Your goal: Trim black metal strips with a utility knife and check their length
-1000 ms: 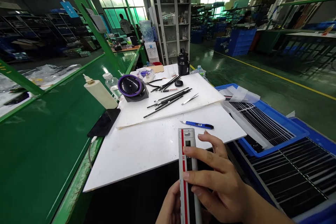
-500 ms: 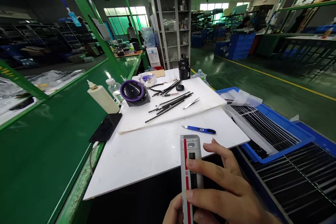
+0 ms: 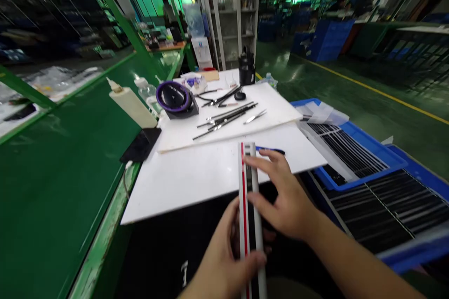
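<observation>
L hand (image 3: 226, 254) wraps red-striped bar (image 3: 250, 229); R hand (image 3: 286, 196), fingers spread, touches its face towards 12 o'clock. Prob. adjusting it; next move likely needs steady L grip.

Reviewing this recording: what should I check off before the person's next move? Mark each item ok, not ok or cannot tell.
1. Red-striped bar held by the left hand, thumb across its face: ok.
2. Right hand pressing on the bar: cannot tell; fingertips are at its face, but pressure doesn't show.
3. Blue knife in full view: not ok, partly hidden behind the bar and right hand.
4. Tweezers away from both hands: ok.
5. Black strips neatly aligned: not ok, loosely scattered.
</observation>
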A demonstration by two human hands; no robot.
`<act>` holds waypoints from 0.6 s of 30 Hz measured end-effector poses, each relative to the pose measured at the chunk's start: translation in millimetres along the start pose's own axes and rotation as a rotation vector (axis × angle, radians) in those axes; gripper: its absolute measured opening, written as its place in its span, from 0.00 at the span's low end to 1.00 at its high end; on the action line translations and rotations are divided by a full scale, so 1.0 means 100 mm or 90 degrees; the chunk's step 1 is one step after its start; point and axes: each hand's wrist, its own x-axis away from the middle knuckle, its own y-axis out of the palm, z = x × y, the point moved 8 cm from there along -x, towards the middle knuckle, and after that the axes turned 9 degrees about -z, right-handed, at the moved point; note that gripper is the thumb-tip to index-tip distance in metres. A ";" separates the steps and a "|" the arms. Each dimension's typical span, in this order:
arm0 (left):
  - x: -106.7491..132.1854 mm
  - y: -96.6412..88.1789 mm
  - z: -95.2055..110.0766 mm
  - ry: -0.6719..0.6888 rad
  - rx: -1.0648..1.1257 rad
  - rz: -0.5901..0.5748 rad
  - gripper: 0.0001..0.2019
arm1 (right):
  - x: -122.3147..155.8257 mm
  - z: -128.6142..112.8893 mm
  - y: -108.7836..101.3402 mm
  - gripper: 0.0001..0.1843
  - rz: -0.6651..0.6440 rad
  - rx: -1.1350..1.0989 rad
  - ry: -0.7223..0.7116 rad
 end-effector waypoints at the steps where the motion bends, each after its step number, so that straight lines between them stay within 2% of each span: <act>1: -0.06 0.01 0.00 -0.018 -0.002 -0.010 0.43 | -0.01 0.13 0.04 0.31 -0.007 -0.016 0.035; 5: -0.36 -0.04 0.12 -0.012 0.008 -0.026 0.38 | -0.10 0.63 0.24 0.28 -0.033 -0.099 0.109; 8: -0.54 -0.06 0.23 0.011 0.013 -0.045 0.34 | -0.21 0.84 0.32 0.26 -0.040 -0.130 0.127; 12: -0.61 -0.02 0.32 0.031 0.022 -0.062 0.32 | -0.30 0.85 0.32 0.27 -0.029 -0.123 0.110; 18: -0.64 0.00 0.32 0.048 0.016 -0.073 0.31 | -0.28 0.84 0.35 0.34 -0.034 -0.138 0.119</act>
